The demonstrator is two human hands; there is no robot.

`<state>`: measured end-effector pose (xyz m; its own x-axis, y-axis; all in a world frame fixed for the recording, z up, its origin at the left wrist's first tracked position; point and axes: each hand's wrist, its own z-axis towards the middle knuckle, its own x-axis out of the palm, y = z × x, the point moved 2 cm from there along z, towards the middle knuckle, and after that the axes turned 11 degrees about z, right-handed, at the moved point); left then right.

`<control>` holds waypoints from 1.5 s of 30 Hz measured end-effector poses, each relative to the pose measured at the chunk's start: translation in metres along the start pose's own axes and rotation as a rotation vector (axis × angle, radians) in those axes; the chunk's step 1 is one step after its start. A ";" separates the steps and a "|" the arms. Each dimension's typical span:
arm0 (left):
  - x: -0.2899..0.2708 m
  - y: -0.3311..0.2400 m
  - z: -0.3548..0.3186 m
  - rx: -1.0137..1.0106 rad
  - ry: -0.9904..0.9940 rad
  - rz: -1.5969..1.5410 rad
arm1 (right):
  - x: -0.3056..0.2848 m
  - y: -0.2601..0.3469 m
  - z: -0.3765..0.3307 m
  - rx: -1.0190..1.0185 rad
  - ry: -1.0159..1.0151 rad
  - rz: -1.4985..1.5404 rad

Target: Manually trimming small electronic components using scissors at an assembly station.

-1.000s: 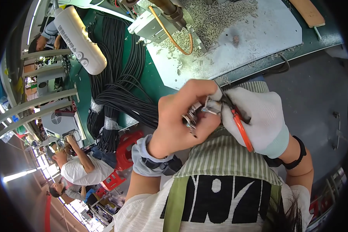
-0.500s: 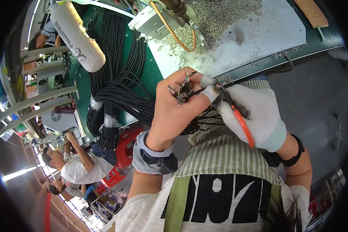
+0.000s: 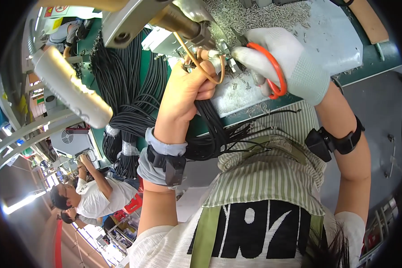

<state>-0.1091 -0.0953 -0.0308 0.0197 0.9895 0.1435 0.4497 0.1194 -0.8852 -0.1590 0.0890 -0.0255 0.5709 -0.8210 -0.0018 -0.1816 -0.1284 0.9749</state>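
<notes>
My left hand (image 3: 178,94), bare but for white covers on some fingertips, is closed round a bunch of black cables (image 3: 212,134). Their lengths hang below it over my striped apron. That hand sits right beside the metal tip of a bench machine (image 3: 176,22), where the cable ends are partly hidden by fingers and a tan hose (image 3: 190,53). In a white glove, my right hand (image 3: 290,58) grips red-handled cutters (image 3: 280,73). The cutters' jaws are hard to make out against the machine tip. Gloved fingertips lie close to that tip.
Many small metal pieces (image 3: 272,18) are heaped on a white sheet (image 3: 330,44) over the green bench. Thick black cable bundles (image 3: 120,76) lie at left, under a white cylindrical lamp (image 3: 71,85). A tan-handled tool (image 3: 366,20) rests far right. Co-workers (image 3: 102,192) sit at left.
Both hands have moved up and away from my lap to the machine, the left with the cables, the right with the cutters. The cutters have swung up off the cables. The view has shifted.
</notes>
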 end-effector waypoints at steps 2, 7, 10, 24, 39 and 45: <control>0.001 -0.002 -0.001 0.040 -0.022 0.079 | -0.001 0.002 0.004 0.009 0.039 0.066; 0.008 -0.011 -0.002 0.100 -0.118 0.294 | 0.001 -0.016 0.019 -0.793 -0.081 -0.233; 0.012 -0.017 -0.004 0.222 -0.243 0.554 | 0.004 -0.001 0.016 -0.814 -0.087 -0.258; 0.013 -0.011 -0.005 0.264 -0.310 0.627 | -0.010 -0.011 0.021 -1.307 0.016 -0.640; 0.003 -0.007 -0.011 0.165 -0.158 0.411 | -0.004 0.001 0.008 -0.050 0.084 0.001; -0.019 0.010 -0.043 0.333 -0.324 0.145 | -0.045 -0.009 -0.054 -0.184 -0.306 -0.442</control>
<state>-0.0669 -0.1167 -0.0230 -0.2422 0.9660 -0.0899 0.1518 -0.0538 -0.9869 -0.1401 0.1571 -0.0218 0.2984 -0.8385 -0.4559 0.1796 -0.4198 0.8897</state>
